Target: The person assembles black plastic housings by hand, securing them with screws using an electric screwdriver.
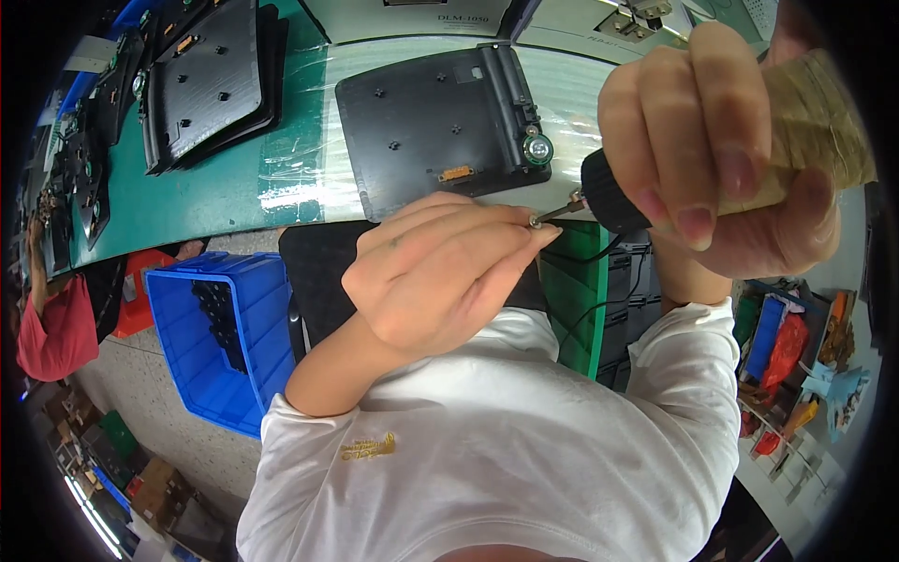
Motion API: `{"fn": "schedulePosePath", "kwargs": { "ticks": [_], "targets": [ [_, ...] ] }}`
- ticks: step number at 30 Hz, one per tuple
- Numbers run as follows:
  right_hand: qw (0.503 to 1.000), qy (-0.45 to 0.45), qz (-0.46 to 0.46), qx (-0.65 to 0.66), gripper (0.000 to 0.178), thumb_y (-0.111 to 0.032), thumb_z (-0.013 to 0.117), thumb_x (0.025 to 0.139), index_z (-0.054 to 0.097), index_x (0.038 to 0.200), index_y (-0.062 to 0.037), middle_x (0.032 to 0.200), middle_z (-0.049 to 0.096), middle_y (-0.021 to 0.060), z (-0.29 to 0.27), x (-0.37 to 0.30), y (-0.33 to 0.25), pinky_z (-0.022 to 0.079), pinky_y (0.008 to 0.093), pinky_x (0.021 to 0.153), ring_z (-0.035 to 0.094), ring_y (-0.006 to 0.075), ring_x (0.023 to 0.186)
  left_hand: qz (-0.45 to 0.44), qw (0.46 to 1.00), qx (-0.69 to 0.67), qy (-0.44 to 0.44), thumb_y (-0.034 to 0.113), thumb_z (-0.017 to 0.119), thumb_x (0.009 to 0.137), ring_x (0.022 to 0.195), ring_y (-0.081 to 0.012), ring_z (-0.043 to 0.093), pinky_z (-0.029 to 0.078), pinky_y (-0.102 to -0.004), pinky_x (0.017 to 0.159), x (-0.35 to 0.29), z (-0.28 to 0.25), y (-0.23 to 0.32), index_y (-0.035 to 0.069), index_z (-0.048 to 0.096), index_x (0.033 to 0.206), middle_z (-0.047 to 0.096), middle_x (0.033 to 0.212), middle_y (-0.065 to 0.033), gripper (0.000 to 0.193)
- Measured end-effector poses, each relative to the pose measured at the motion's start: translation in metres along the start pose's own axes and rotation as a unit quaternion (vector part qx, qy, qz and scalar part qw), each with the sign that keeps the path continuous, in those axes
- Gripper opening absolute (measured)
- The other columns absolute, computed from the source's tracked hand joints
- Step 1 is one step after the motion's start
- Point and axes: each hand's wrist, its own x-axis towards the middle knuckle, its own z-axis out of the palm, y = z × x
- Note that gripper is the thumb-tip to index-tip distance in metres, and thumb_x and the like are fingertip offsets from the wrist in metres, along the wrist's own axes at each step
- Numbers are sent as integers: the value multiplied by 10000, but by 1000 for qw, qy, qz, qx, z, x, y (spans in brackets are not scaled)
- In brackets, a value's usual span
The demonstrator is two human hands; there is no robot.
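My right hand (693,140) grips an electric screwdriver (609,195) with a black collar and a body wrapped in tan tape. Its thin bit points left, toward the fingertips of my left hand (431,272). There a small metal screw (535,222) is pinched between thumb and finger, at the tip of the bit. Just beyond my left hand, a flat black panel (421,122) lies on the bench. A hinge-like bar runs along its right side, with a round green-and-silver part (537,150) at the near end. An orange connector (456,173) sits near its front edge.
More black panels (211,94) are stacked on the green bench mat (211,201) at the left. Grey machine housings (412,23) stand behind. Below the bench are a blue bin (211,347) holding black parts and a green bin (571,304). Another person's red sleeve (61,328) shows far left.
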Motion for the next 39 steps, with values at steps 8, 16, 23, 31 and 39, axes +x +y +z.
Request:
{"fn": "schedulePosePath", "kwargs": {
  "ticks": [8,16,23,31,39],
  "targets": [
    [1000,1,-3,-13,301,-342,618,1000,579,1178,-102,963,621,-15,3,-7,-13,546,198,593,644,37,669,22,1000,-6,15,-22,908,693,650,-255,710,599,-340,584,-4,1,-6,-19,710,847,719,797,-131,251],
    [1000,-4,-8,-25,355,-341,666,980,560,1223,-104,949,632,-22,10,3,-8,555,176,587,650,30,662,19,999,-15,35,-2,917,688,672,-249,717,608,-354,628,-3,5,-7,-5,695,842,733,810,-126,270],
    [999,-2,-10,-33,414,-340,707,962,544,1262,-106,936,641,-29,11,3,-8,562,158,582,655,24,657,-26,999,11,29,49,921,708,652,-233,723,608,-364,663,-3,4,-2,19,680,785,733,762,-111,255],
    [999,-2,-12,-42,489,-339,754,942,525,1307,-108,922,652,-36,5,4,-8,571,136,576,661,17,650,-29,999,8,30,49,927,703,631,-224,717,601,-347,641,0,4,-3,23,687,774,731,746,-97,252],
    [998,0,-9,-55,510,-334,780,931,521,1311,-113,904,656,-44,5,7,-8,579,127,576,664,14,646,-3,1000,11,2,-45,904,702,622,-255,717,604,-343,623,3,0,-1,-21,656,760,724,715,-159,256]
  ]
}}
